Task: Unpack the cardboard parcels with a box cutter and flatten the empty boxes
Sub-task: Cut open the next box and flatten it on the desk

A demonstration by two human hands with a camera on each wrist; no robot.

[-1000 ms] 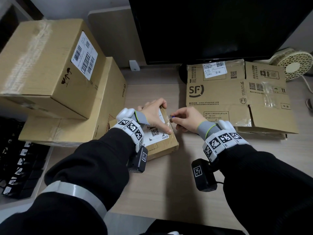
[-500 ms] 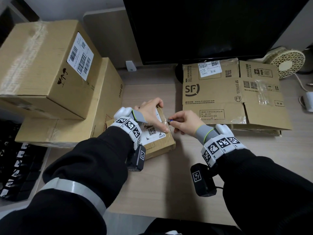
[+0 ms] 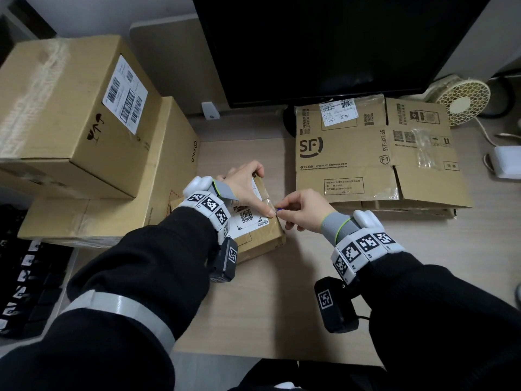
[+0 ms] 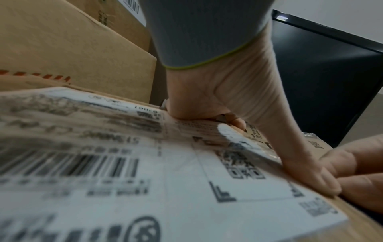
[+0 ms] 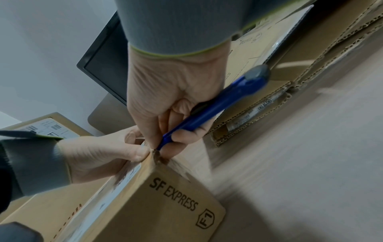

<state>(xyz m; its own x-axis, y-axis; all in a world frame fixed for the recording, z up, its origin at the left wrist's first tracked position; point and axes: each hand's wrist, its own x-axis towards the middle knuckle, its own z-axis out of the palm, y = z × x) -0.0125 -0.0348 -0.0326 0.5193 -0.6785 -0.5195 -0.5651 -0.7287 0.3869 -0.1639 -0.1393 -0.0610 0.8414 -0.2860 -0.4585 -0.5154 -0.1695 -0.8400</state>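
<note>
Light wood-grain surface [image 3: 253,306], matte, evenly lit with soft shadows. Large black monitor [image 3: 338,46] stands at the back centre, screen dark, its round dark base [image 3: 289,122] partly visible beneath it. Plain pale wall [image 3: 112,12] behind; a beige panel [image 3: 174,60] leans or stands against it left of the monitor. Small white block [image 3: 210,110] sits at the back edge of the surface. Cream desk fan [image 3: 462,101] with honeycomb grille at far right, a white cable [image 3: 483,131] trailing from it, and a white adapter-like box [image 3: 507,165] near the right edge. Dark rack [image 3: 25,277] with white tags at lower left, off the surface.
</note>
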